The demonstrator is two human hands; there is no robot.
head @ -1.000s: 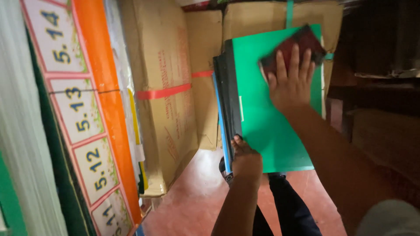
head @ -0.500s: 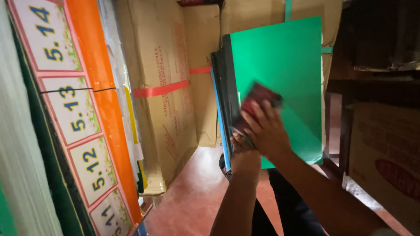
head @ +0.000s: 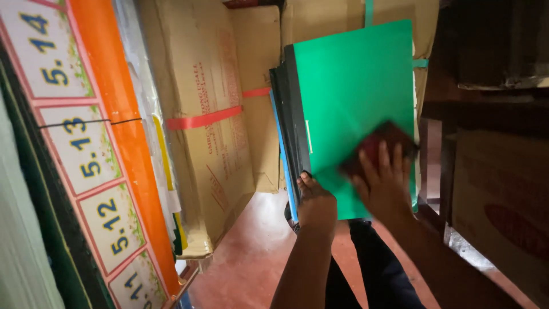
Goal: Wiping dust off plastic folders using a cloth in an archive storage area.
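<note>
- The left hand (head: 316, 201) is closed around the lower corner of a stack of flat boards (head: 289, 123), fingers wrapped over the dark edges, bearing the stack from below.
- The right hand (head: 384, 184) lies flat with fingers spread, pressing a dark red cloth (head: 382, 143) against the face of the green sheet (head: 354, 97) at the front of that stack.
- The green sheet looks thin, smooth and fairly stiff, probably slippery under the cloth; the stack is likely light but awkward, so the bottom edge seems the sound place to grip.
- Beyond the left hand stand cardboard boxes (head: 200, 114) bound with red tape.
- Farther left of that hand leans an orange-bordered chart (head: 108, 114) with numbered panels.
- Below both hands is a reddish floor (head: 251, 252).
</note>
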